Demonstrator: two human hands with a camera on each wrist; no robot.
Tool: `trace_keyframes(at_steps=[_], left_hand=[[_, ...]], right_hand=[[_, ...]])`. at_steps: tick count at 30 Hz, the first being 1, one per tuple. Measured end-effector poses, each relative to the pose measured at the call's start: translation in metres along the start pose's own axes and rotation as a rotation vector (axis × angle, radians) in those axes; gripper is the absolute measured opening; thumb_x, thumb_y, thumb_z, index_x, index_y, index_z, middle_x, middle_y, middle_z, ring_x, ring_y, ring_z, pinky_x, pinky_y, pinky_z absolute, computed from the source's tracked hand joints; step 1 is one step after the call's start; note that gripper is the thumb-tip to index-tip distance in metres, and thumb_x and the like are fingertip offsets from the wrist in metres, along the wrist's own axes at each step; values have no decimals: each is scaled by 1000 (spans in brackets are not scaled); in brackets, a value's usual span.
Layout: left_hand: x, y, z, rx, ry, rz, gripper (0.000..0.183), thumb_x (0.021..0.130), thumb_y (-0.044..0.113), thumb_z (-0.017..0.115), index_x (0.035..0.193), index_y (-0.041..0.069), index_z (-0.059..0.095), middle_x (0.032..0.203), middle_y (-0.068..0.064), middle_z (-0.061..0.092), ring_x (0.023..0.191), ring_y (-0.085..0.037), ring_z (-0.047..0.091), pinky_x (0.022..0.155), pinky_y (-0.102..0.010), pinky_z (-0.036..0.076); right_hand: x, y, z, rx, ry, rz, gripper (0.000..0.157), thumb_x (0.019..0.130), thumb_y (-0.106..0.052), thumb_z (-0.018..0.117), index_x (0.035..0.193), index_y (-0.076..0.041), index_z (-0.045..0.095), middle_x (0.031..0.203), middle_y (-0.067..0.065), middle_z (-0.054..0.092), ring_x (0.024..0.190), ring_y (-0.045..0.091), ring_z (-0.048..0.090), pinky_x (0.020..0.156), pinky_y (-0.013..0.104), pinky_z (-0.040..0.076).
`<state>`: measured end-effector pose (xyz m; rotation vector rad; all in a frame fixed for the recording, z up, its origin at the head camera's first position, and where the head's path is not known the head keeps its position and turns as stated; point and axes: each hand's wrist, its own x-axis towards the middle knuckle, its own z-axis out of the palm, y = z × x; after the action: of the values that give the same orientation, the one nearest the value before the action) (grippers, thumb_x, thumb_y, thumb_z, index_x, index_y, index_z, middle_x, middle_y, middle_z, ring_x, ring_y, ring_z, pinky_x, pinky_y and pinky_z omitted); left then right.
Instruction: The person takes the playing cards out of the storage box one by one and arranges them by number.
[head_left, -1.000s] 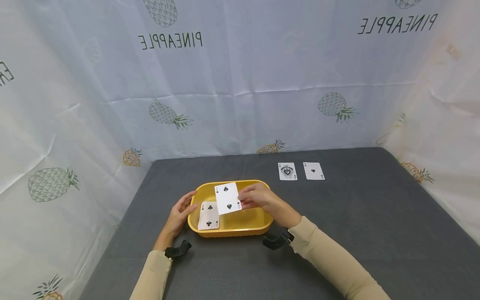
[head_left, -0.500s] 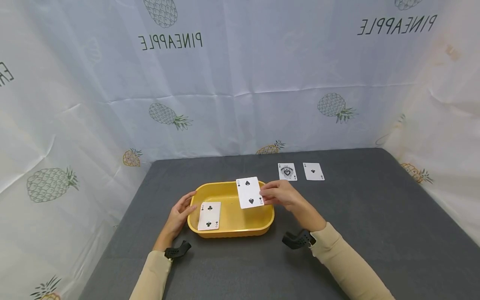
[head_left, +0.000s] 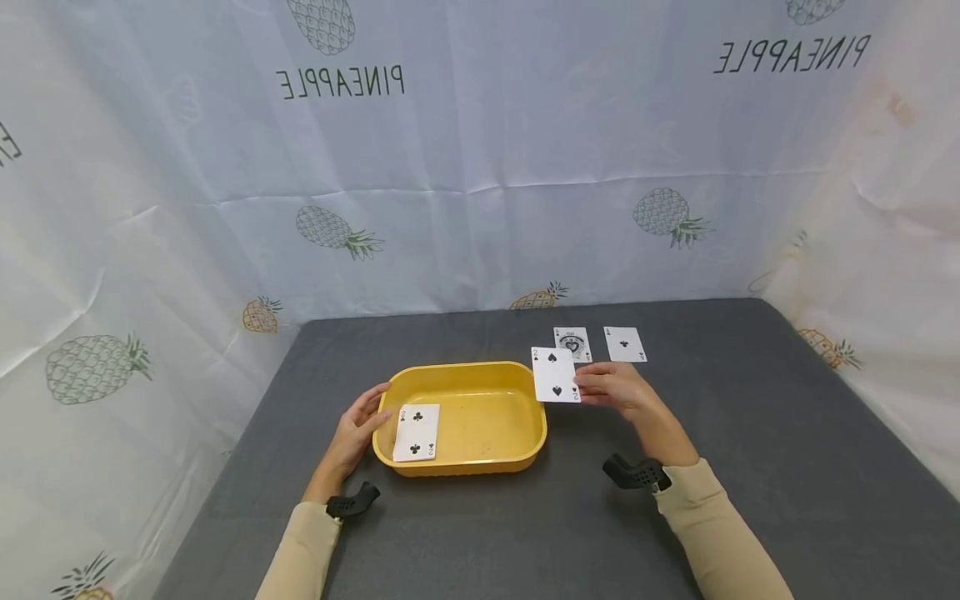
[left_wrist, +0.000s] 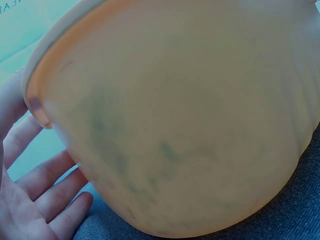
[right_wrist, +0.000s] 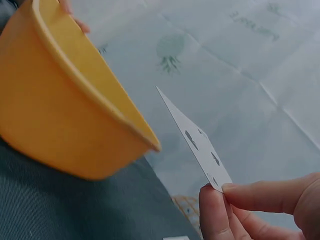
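Note:
My right hand (head_left: 621,390) pinches the two of spades (head_left: 553,375) by its right edge, between thumb and fingers. The card is face up, just past the right end of a yellow plastic tub (head_left: 483,425); in the right wrist view the card (right_wrist: 195,140) appears nearly edge-on. At the tub's left end my left hand (head_left: 356,429) holds the rim, thumb over the inner side and fingers outside. The left wrist view has those fingers (left_wrist: 55,195) spread along the outer wall. Inside the tub, at its left, lies a two of clubs (head_left: 416,433) on what looks like a small stack.
Behind the held card, an ace of spades (head_left: 572,340) lies face up on the dark grey table (head_left: 480,533), partly overlapped in the head view. An ace of clubs (head_left: 626,344) lies to its right. A pineapple-print curtain (head_left: 465,233) hangs behind the table.
My right hand has carried the two of spades rightward, from over the tub to beyond its right end. The left hand has stayed on the rim.

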<state>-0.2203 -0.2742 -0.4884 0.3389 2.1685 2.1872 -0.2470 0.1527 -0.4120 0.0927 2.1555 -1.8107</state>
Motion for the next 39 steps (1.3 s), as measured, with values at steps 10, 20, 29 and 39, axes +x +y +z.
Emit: trace_keyframes(at_steps=[10, 20, 29, 39], left_hand=[[1, 0, 1, 26, 20, -27, 55, 95, 5, 54, 143, -7, 32, 121, 18, 56, 107, 2, 61, 86, -15, 52], [1, 0, 2, 36, 32, -38, 54, 95, 4, 54, 143, -6, 33, 121, 16, 56, 107, 2, 60, 86, -15, 51], [1, 0, 2, 34, 25, -19, 54, 95, 4, 54, 143, -8, 32, 122, 15, 56, 108, 1, 60, 87, -15, 51], [0, 0, 1, 27, 18, -22, 54, 95, 5, 53, 143, -7, 32, 123, 16, 55, 109, 2, 60, 88, -14, 51]], right_hand=[[9, 25, -30, 45, -28, 17, 31, 91, -3, 59, 116, 15, 55, 70, -11, 64, 65, 0, 62, 63, 16, 55], [16, 42, -36, 27, -11, 85, 28, 90, -1, 60, 112, 15, 58, 68, -9, 65, 64, 1, 62, 63, 17, 55], [18, 50, -40, 15, -4, 97, 32, 90, 0, 60, 117, 18, 57, 69, -10, 65, 65, 0, 62, 63, 17, 55], [17, 49, -36, 24, 16, 78, 31, 87, 5, 61, 112, 23, 56, 64, -8, 65, 60, 1, 62, 60, 17, 56]])
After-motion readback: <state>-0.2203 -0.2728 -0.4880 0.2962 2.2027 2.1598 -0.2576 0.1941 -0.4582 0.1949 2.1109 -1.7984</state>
